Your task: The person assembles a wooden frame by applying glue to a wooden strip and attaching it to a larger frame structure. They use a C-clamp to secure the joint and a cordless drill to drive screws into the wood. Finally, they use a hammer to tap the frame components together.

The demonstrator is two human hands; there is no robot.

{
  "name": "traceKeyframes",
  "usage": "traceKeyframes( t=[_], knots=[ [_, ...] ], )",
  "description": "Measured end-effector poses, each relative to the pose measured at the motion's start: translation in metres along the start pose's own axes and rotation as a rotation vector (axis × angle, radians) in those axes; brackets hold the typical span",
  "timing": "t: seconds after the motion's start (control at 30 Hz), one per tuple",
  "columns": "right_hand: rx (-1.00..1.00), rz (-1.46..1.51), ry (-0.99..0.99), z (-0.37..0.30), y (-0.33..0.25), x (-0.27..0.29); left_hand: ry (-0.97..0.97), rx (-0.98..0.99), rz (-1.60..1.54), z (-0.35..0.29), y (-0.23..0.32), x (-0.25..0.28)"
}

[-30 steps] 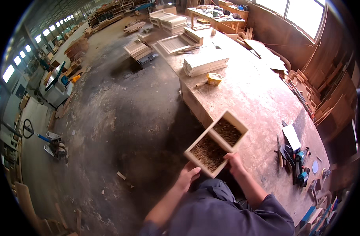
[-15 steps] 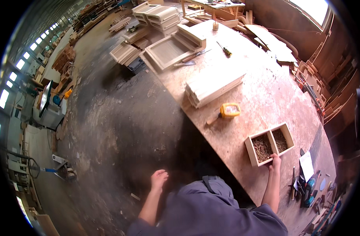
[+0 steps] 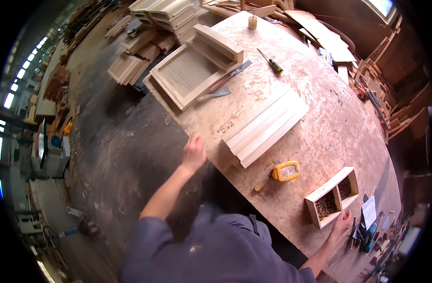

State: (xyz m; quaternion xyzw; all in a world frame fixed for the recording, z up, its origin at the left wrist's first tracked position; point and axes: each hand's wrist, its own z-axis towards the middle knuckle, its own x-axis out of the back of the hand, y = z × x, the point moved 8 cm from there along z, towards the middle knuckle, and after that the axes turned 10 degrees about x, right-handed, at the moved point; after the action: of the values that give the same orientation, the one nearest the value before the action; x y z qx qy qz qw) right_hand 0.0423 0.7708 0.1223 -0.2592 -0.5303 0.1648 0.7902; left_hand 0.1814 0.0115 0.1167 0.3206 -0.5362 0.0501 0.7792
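Observation:
My right hand (image 3: 342,221) grips the near side of a small two-compartment wooden box (image 3: 311,207) on the workbench. Many small brown screws or nails (image 3: 327,206) lie in both compartments. My left hand (image 3: 193,153) is raised beside the bench's left edge, its fingers loosely bent, with nothing visible in them. Nearest to it lies a stack of pale planed boards (image 3: 268,125). Between boards and box stands a yellow open-topped container (image 3: 286,170) with a pale content, a wooden handle (image 3: 262,184) beside it.
A wooden drawer-like frame (image 3: 192,70) sits at the bench's far left, beside a putty knife (image 3: 218,93) and a long blade. A screwdriver (image 3: 275,65) lies beyond the boards. Paper (image 3: 369,212) and a teal power tool (image 3: 368,241) are at right. Stacked frames (image 3: 171,16) stand behind.
My left hand has moved forward and up towards the bench edge. My right hand stays at the box, its grip shifted along the near side. The whole view has shifted and turned.

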Motion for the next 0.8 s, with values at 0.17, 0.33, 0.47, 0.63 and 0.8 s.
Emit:
traceKeyframes(
  t=[0.17, 0.33, 0.47, 0.63, 0.8],
  knots=[
    [-0.02, -0.117, -0.186, -0.087, -0.177, -0.018, 0.102, -0.321, 0.363, 0.189, 0.012, -0.074],
    [0.039, -0.005, -0.208, -0.138, -0.307, -0.056, -0.207, -0.123, 0.521, 0.261, -0.008, -0.137],
    [0.059, 0.013, -0.275, -0.144, -0.36, -0.086, -0.357, -0.059, 0.455, 0.27, -0.013, -0.156],
    [0.221, 0.086, -0.256, -0.119, -0.413, -0.116, -0.442, 0.157, 0.258, 0.285, -0.021, -0.163],
    [0.048, 0.58, -0.316, -0.068, -0.43, -0.166, -0.486, 0.286, -0.539, 0.279, 0.027, -0.121]
  ],
)
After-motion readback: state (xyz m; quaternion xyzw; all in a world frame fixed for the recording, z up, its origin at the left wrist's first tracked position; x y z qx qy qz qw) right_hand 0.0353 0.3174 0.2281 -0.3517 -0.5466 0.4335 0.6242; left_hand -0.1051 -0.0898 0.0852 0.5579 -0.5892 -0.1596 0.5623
